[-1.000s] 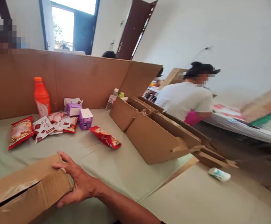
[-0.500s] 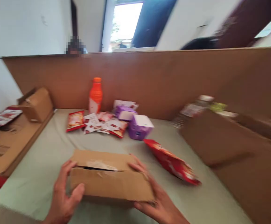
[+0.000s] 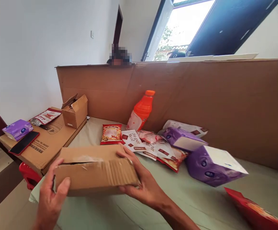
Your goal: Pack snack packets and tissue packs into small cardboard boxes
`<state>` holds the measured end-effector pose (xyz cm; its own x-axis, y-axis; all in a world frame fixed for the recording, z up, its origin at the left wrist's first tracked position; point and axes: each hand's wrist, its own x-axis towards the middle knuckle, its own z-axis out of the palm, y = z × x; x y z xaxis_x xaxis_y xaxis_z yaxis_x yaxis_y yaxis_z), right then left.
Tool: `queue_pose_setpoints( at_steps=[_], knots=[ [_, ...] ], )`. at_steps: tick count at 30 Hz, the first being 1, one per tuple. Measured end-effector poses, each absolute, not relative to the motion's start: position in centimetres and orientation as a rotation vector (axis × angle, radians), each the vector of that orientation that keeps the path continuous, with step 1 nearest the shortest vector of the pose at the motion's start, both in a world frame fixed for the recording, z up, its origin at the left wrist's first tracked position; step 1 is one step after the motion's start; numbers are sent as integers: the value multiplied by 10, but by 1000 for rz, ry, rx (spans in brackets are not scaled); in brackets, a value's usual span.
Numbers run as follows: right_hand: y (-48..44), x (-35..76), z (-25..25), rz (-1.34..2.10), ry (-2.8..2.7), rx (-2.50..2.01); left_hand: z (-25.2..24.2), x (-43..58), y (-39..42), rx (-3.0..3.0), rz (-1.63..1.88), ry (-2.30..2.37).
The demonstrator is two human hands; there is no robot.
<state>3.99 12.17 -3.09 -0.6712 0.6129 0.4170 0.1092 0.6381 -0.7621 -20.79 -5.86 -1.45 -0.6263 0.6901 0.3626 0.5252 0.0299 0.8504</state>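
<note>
A closed brown cardboard box (image 3: 93, 174) is held between both hands above the front of the pale green cloth. My left hand (image 3: 51, 191) grips its left end, thumb on the front face and fingers behind. Around the right end wraps my right hand (image 3: 141, 179), fingers on top and thumb at the lower edge. Past the box lie a red snack packet (image 3: 111, 133) and white "Super Meal" packets (image 3: 134, 140). An orange bottle (image 3: 141, 110) stands behind them. Two purple tissue packs (image 3: 214, 166) are to their right.
On a flat carton (image 3: 50, 137) at the left are a small open box (image 3: 75, 111), a phone (image 3: 24, 142), a pouch and a purple pack. A cardboard wall (image 3: 177, 92) runs behind. A red packet (image 3: 256, 209) lies front right. Beyond the wall, a person's head shows.
The view has swung to the left, so the table things appear further right and the carton at the left shows more fully. Both hands still hold the box.
</note>
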Motion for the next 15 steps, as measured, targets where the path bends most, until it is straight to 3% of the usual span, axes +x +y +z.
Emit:
queue_pose_setpoints(
  at_steps=[7,15],
  knots=[
    [168,-135,26,1124,-2177,-49,25,-285,-69,829,1920,2698],
    [164,-248,-62,1336,-1851,-405,-16,-352,-52,1238,1554,2987]
  ],
)
